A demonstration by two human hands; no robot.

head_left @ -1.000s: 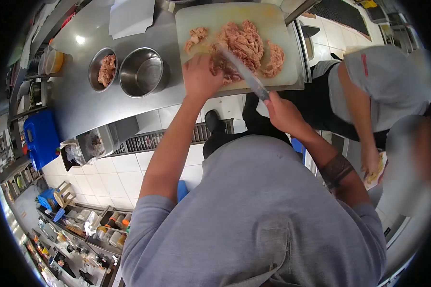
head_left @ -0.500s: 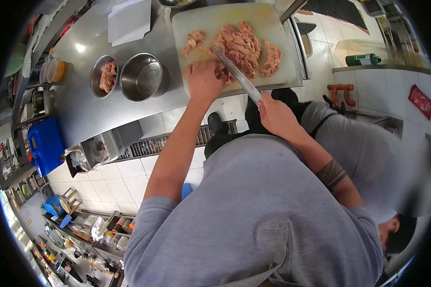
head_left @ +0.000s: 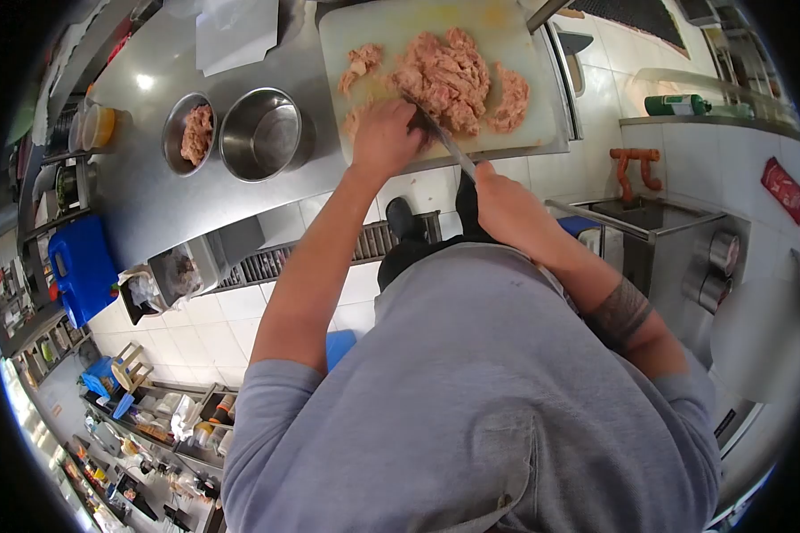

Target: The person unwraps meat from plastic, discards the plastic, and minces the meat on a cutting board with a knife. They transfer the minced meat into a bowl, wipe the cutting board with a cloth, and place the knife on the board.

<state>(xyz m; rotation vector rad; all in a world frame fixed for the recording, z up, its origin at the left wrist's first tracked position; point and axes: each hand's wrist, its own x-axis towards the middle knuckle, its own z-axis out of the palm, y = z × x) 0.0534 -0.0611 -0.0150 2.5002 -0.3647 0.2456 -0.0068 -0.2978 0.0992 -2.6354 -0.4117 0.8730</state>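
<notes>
A pale cutting board (head_left: 347, 27) lies on the steel counter with a large heap of chopped meat (head_left: 444, 80) on it. Smaller portions lie on each side, the left portion (head_left: 361, 64) and the right portion (head_left: 510, 98). My right hand (head_left: 509, 206) is closed round the handle of a knife (head_left: 454, 151), whose blade points up and left to the front edge of the heap. Beside the blade tip, my left hand (head_left: 388, 133) rests at the board's front left, fingers curled; what its fingertips hold, if anything, is hidden.
On the steel counter (head_left: 151, 209) stand an oval bowl with meat (head_left: 187, 133) and an empty round bowl (head_left: 260, 133). White sheets (head_left: 236, 35) lie behind them. A blue container (head_left: 82, 271) is at the left, a steel unit (head_left: 653, 218) at the right, and bins (head_left: 182, 275) below the counter.
The knife has drawn nearer my left hand, with less blade showing. My left hand has shifted slightly, with its fingers more curled. The person at the right has gone from view.
</notes>
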